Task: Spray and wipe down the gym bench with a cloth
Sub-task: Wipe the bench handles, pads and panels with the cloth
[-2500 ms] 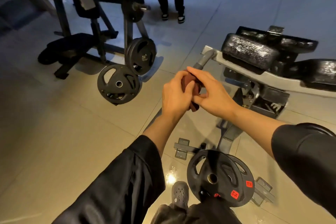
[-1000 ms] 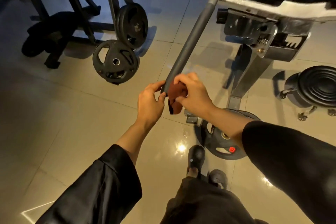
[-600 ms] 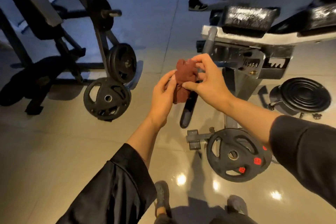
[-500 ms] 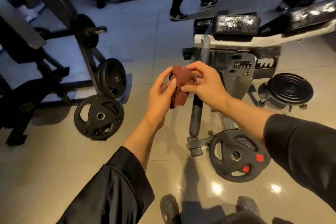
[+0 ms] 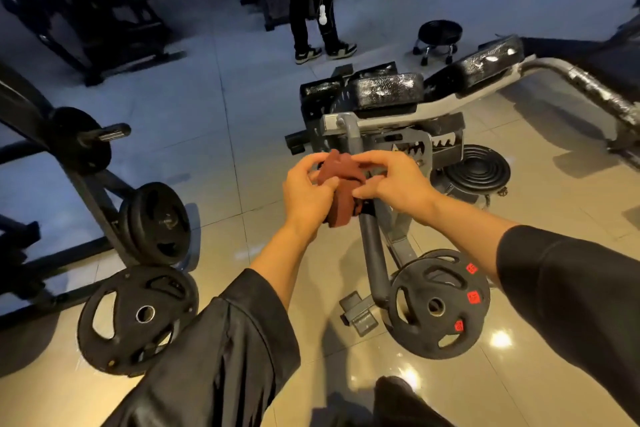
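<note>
Left hand (image 5: 306, 192), right hand (image 5: 391, 184) — fingers curled, both pinching bunched cloth (image 5: 341, 184) above bench (image 5: 384, 94).

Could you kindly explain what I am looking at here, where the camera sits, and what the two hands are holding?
The picture comes from a camera worn on a person's head, looking forward and down. The left hand and right hand both grip a bunched red cloth in the air. Beyond them stands a gym bench with shiny black pads on a grey metal frame. Weight plates lie and lean on the tiled floor. Another person's legs show further back. No spray bottle is visible.
</note>
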Motion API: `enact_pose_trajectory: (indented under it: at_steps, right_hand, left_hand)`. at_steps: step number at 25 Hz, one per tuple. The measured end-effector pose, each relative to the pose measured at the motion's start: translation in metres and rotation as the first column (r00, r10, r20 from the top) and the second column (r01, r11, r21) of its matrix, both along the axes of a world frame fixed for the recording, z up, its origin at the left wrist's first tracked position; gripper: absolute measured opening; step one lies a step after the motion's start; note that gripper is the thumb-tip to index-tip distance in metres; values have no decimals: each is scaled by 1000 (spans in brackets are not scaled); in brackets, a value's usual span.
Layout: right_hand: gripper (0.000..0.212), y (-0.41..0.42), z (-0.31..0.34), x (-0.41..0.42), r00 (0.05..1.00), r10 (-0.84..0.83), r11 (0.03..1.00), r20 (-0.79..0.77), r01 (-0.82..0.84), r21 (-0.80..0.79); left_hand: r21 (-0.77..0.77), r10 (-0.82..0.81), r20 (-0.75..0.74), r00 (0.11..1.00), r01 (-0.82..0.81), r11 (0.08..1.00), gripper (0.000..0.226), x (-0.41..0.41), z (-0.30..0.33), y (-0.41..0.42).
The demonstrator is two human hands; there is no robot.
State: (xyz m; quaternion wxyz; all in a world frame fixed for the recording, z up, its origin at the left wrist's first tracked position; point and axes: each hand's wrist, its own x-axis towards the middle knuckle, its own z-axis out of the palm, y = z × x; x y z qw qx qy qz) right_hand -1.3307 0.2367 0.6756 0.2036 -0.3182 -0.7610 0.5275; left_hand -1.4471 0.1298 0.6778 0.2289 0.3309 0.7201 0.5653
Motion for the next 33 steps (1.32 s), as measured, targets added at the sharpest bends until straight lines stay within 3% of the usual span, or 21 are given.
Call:
enact_pose_trajectory:
  at_steps: [4,9,11,15,18,21,23,26,33]
  right_hand:
    - [40,22,-9,1,952,-124,975,280,65,212]
    - [53,31,-15,-13,919,-71,962,387,-39,270]
    - [55,31,-18,-23,890,-75,935,449,-94,342]
    - [54,28,-22,-29,850,-153,931,504,-47,362]
    - [54,18,-22,-33,805,-236,928,545,20,373]
    - [55,5,-27,-39,732,-300,931,612,84,355]
    - [64,-7,-27,-40,732,-319,930,602,117,350]
    - [75,-29,-22,-40,705,-359,924,611,174,341]
    - [58,-71,-13,2,627,-296,955,720,189,228]
  left_hand:
    - [-40,160,-30,987,-161,986,36,-30,-4,15]
    - [-43,226,7,974,-226,973,47,-60,-19,61]
    - [-43,158,-9,987,-159,986,47,-73,-29,79]
    - [-5,-166,82,983,167,986,45,-67,-48,90]
    - [39,-213,74,974,210,977,45,-63,-68,78]
    - [14,-409,63,910,409,912,46,-76,-73,69]
    - [55,-392,-23,919,393,918,44,-88,-66,71]
    - [12,-369,-14,929,369,929,39,-91,-49,84]
    - [-63,-593,32,805,593,802,46,-41,-52,22]
